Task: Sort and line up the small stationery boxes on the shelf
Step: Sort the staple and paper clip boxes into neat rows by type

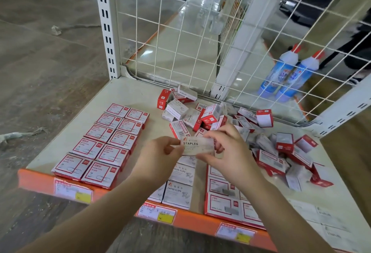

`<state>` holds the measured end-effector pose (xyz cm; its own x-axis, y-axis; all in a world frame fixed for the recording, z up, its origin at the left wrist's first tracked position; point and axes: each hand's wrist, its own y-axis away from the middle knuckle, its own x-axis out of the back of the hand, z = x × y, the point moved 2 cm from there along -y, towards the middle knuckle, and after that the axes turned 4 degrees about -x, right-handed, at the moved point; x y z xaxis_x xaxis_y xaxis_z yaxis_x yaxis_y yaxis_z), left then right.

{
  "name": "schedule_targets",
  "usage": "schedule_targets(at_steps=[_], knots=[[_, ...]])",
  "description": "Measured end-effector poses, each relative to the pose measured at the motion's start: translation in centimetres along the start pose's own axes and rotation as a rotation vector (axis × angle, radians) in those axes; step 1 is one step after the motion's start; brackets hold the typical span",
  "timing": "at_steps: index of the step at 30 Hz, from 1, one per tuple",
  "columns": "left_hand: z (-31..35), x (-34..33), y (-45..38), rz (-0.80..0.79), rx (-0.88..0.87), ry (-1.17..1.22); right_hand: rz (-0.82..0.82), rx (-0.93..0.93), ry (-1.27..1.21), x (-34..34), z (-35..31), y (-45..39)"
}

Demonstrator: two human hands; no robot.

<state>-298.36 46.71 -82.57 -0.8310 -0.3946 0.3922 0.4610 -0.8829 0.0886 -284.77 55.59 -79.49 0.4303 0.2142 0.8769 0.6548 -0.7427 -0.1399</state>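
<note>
Mid-sort, by the look of it: left hand (160,152) and right hand (226,148) both pinching one white staples box (197,145), label up, held above the shelf (138,94) near its front. Already lined up at the left: two neat columns of red paper-clip boxes (104,144). In front, under the wrists: white paper-clip boxes (178,192) and a red-framed row (222,202), partly hidden. Behind and to the right: a loose heap of unsorted boxes (241,124). Next move, probably: finding or starting the staples row, setting the box down flat, edges flush with its neighbours, label facing the same way.
</note>
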Motion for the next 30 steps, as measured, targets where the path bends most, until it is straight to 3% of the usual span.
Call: schedule_targets(at_steps=[14, 23, 30], knots=[[0.0, -0.2, 1.0, 0.003, 0.026, 0.162, -0.066, -0.175, -0.385, 0.9, 0.9, 2.3], [0.0, -0.4, 1.3, 0.024, 0.04, 0.127, -0.047, -0.179, -0.441, 1.0, 0.5, 2.5], [0.5, -0.5, 1.5, 0.039, 0.044, 0.084, -0.153, -0.217, -0.36, 1.0, 1.0, 2.8]])
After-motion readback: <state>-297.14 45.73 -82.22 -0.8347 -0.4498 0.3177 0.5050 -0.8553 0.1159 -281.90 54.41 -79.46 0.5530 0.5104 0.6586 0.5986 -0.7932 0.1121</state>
